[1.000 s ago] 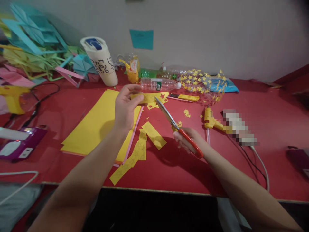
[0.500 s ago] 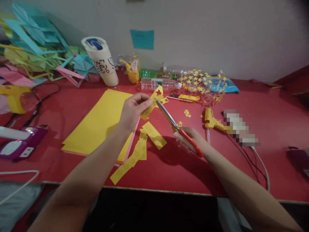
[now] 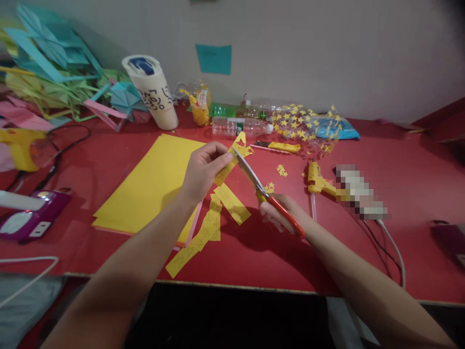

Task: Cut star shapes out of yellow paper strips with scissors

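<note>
Between the thumb and fingers of my left hand [image 3: 205,169] is a yellow paper strip [image 3: 225,173] with star-shaped cutouts at its far end. My right hand [image 3: 281,213] grips red-handled scissors [image 3: 285,213], their blades pointing up and left. The blade tips meet the strip just beside my left thumb; the blades look nearly closed. Below, pencil-marked yellow strips [image 3: 207,230] and a short yellow piece [image 3: 233,204] lie on the red table. Small cut-out paper stars [image 3: 269,187] lie beyond my right hand, with another little pile [image 3: 282,170] farther back.
Yellow paper sheets [image 3: 145,179] lie stacked at left. A white tumbler [image 3: 152,94] and a clear plastic bottle [image 3: 238,127] stand or lie behind. A yellow utility knife [image 3: 283,147], a star-covered clear shape [image 3: 305,126] and a glue gun [image 3: 317,182] are at right. Folded paper [image 3: 58,53] fills the far left.
My left hand and the strip have shifted slightly right and toward me. The scissors have moved a little left, their tips still at the strip.
</note>
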A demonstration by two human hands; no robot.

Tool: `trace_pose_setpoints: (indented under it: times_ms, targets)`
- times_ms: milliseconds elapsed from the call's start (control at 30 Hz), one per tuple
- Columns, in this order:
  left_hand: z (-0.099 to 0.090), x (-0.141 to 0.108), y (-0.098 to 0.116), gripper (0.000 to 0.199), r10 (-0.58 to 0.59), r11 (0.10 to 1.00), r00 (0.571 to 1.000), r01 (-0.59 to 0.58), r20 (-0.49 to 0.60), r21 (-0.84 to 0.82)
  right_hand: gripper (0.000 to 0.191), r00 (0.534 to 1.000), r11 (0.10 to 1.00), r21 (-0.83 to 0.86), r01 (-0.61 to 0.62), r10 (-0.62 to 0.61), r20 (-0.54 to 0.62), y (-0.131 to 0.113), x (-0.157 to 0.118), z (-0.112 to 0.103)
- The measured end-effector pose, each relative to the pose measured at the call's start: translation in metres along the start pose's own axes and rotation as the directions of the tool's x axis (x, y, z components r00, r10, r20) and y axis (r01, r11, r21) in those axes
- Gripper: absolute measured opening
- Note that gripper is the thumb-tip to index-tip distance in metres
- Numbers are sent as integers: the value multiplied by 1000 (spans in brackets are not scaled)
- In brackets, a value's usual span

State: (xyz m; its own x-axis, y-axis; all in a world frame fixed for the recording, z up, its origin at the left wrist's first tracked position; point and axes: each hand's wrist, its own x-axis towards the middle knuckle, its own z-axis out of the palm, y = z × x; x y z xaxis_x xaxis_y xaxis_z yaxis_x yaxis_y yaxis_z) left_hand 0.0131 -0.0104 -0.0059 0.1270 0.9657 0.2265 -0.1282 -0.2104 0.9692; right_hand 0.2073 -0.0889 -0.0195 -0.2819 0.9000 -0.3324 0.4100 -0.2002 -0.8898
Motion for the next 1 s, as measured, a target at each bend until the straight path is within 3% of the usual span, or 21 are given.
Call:
trace_pose_setpoints:
  times_ms: [167, 600, 1000]
  targets:
    - [2, -1, -2, 15, -13, 1000, 1000, 13, -4, -22, 50, 999, 999, 28, 42, -43, 25, -2, -1, 3]
    - [4, -1, 0, 13, -59, 993, 998, 60, 8, -100, 47, 999, 1000, 22, 8, -7, -36, -7, -5, 7]
    - [3, -1, -2, 15, -45, 995, 999, 45, 5, -88, 45, 1000, 999, 38, -13, 14, -25, -7, -4, 6]
